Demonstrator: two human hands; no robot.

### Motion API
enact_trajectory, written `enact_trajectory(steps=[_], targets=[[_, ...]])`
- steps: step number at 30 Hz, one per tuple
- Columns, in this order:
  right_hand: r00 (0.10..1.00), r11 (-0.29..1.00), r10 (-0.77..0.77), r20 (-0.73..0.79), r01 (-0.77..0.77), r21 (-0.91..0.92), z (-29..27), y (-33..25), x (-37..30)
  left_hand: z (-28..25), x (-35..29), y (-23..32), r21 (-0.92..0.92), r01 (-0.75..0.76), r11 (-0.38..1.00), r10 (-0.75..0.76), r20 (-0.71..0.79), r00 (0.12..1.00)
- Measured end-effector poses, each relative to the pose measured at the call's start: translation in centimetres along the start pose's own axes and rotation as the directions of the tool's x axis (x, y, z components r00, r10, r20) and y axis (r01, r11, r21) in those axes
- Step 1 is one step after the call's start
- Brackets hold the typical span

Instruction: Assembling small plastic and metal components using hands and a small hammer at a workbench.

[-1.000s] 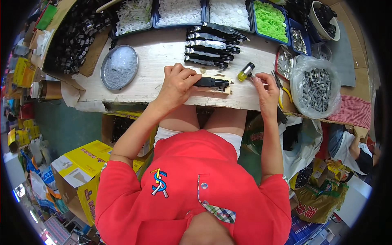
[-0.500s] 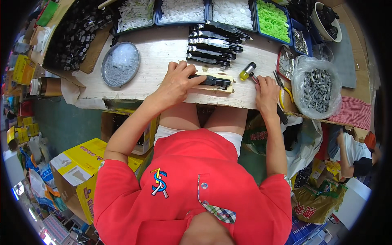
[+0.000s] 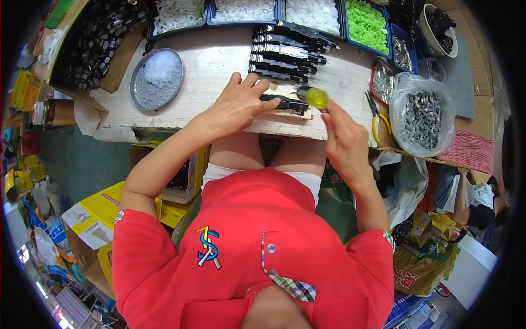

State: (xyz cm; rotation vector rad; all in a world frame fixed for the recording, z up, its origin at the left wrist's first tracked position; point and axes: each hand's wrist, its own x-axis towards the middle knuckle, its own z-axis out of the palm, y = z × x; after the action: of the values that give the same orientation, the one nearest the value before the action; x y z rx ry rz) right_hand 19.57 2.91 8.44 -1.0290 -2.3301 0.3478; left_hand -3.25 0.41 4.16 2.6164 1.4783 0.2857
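Observation:
My right hand is wrapped round the handle of a small hammer with a yellow striking face. The hammer's head is raised over the right end of a black plastic part. That part lies in a pale wooden block at the table's near edge. My left hand presses the part's left end with thumb and fingertips, holding it against the block. Just beyond, several similar long black assemblies lie in a row, stacked side by side.
Bins of white pieces and green pieces line the back. A round dish of clear pieces sits left. Yellow-handled pliers and a plastic bag of small grey parts lie right. A person is at far right.
My right hand has lifted the hammer off the table and swung it left, over the black part. The left hand stays on that part.

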Motion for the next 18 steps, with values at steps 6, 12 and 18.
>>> enact_trajectory(steps=[6,12,18], targets=[[0.992,0.996,0.048,0.118,-0.039,-0.080,0.3,-0.1,0.2,0.0,0.4,-0.1,0.002,-0.029,1.000,0.029,-0.006,1.000],[0.946,0.958,0.096,0.311,-0.004,-0.286,2.1,1.6,-0.3,0.3,0.6,-0.1,-0.046,-0.041,0.998,0.039,-0.039,0.998],[0.984,0.986,0.067,0.163,-0.041,-0.159,1.1,1.7,-0.2,0.0,0.4,-0.1,-0.038,0.016,0.999,-0.014,0.058,0.998]])
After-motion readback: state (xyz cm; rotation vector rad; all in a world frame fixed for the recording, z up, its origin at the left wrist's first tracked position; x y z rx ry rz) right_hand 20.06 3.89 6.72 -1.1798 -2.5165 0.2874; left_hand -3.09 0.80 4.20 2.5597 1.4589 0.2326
